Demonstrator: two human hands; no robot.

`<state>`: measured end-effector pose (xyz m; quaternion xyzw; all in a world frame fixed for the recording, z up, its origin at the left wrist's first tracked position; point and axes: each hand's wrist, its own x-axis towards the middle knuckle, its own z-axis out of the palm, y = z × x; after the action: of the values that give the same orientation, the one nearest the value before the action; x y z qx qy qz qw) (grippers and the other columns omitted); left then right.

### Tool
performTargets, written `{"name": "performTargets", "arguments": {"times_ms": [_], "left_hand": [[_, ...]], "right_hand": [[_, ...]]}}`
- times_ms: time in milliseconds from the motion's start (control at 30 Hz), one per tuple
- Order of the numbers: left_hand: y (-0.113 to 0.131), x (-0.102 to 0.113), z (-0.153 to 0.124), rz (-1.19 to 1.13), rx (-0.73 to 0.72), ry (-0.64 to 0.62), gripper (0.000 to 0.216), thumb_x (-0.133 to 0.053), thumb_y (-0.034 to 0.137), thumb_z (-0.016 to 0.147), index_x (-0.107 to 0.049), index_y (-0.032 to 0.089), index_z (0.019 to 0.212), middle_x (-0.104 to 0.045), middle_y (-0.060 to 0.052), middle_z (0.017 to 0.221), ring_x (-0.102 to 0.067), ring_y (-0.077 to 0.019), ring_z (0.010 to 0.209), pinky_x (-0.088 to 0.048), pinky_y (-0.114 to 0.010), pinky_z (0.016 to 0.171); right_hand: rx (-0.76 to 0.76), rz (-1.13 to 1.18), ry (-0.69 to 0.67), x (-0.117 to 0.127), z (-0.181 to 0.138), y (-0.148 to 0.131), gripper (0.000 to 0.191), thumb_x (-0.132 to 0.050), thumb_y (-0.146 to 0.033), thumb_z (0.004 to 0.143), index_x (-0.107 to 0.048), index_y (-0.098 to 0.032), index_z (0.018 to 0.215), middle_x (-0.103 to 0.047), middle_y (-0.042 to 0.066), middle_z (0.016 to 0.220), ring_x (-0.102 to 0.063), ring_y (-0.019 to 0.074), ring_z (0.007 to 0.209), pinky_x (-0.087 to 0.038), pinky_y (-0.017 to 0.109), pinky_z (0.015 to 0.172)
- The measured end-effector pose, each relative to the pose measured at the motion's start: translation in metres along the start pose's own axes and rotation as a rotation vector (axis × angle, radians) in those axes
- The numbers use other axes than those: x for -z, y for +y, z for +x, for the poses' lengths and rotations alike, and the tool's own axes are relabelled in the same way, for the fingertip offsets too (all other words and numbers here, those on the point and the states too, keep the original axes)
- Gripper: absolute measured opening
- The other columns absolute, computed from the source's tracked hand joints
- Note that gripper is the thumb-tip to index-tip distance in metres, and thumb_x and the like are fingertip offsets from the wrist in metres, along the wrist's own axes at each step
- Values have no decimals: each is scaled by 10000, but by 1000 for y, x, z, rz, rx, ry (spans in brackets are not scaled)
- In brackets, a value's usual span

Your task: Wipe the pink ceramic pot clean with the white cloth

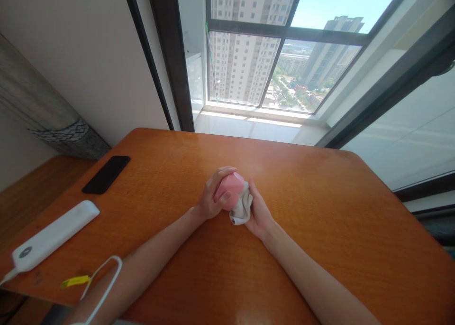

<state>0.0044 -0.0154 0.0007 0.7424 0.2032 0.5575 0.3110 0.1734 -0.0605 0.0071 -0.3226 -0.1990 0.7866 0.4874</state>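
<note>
At the far left I'm seeing a curtain [42, 92] hanging with a patterned band near its lower end. Next, a white bar-shaped device [57, 235] is lying slantwise on the worktop [320, 206], a round dark emblem showing near its nearer end and a lead running out of it. A black phone [106, 174] is lying flat beyond the device, close to the worktop's left edge. Nearer to me, a yellow tag [76, 281] is sitting on a white cable [113, 280], which is looping across my view of the left forearm [152, 254].

Around the middle, my left grip [209, 197] is closing in a firm hold on a pink object [232, 188], with the fingers lying over its far, upper side and the thumb pressing on its near face. The pink object is sitting within that curve of fingers, its right side bearing against a pale grey cloth [242, 206]. The cloth is bunching between the pink object and my right grip [261, 216], its lower end hanging just under the pink. The right grip is holding the cloth, thumb pointing up along its right edge; its other fingers are mostly hiding, so I'm not telling whether they're touching the pink object directly. Farther right, a dark frame [387, 85] is slanting up past the worktop's far corner.
</note>
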Motion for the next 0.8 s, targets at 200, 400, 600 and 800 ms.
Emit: {"name": "performTargets", "arguments": {"times_ms": [200,400,600,800], "left_hand": [[-3,0,-1,14,97,100,544,-586,560,1058,-615,230,1490,-676,-126,1441,-645,-320,1300,-490,-480,1165],[-2,1,-1,-15,163,126,541,-574,570,1063,-620,216,1469,-678,-121,1459,-646,-311,1295,-486,-452,1151],[-7,1,-3,-105,205,113,576,-572,606,1051,-620,230,1486,-687,-110,1467,-666,-310,1266,-496,-455,1140],[-11,2,-6,-186,214,81,599,-582,607,1037,-609,231,1502,-679,-122,1482,-678,-323,1269,-538,-469,1118]], "right_hand": [[213,-157,18,-19,-17,-1,496,-865,-546,853,-736,-233,1215,-842,61,1075,-791,268,996,-668,345,774],[322,-349,-69,-14,-17,10,512,-916,-364,800,-744,-268,1272,-813,58,1201,-747,262,1129,-619,379,998],[443,-667,-22,0,-15,16,360,-894,-381,829,-751,-221,1118,-775,37,1027,-705,253,996,-604,380,927],[635,-899,-76,0,-19,10,180,-773,-321,906,-667,-205,994,-630,-4,848,-558,166,733,-522,306,698]]}}
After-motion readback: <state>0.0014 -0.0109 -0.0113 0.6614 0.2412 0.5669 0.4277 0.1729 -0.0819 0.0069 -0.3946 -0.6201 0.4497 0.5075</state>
